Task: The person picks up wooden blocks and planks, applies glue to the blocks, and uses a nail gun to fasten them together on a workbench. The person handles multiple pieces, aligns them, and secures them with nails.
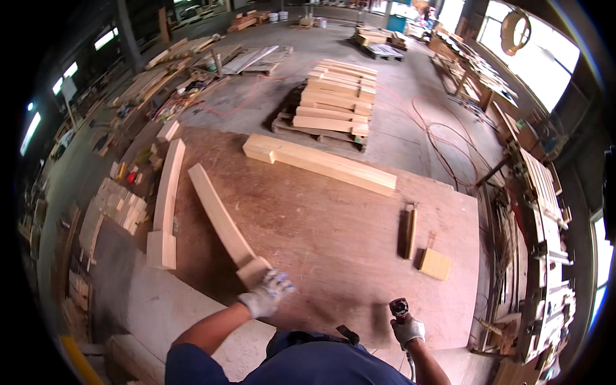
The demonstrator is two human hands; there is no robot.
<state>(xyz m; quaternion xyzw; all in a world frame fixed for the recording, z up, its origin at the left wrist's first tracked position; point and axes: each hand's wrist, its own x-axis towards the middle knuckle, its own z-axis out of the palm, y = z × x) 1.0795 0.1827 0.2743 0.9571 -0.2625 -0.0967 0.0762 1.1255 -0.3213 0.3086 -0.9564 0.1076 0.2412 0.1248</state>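
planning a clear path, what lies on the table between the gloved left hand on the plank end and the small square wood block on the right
Between the left hand and the square block, the head view shows only bare brown tabletop.

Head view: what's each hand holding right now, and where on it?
Left hand grips the near end of the long plank. Right hand holds a power tool by its handle.

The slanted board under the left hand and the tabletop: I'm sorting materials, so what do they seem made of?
The slanted board looks like pale, unfinished sawn softwood, with bare light faces. The tabletop looks like a reddish-brown plywood or hardboard sheet, matte and scuffed; which one is unclear. The left hand wears a light work glove.
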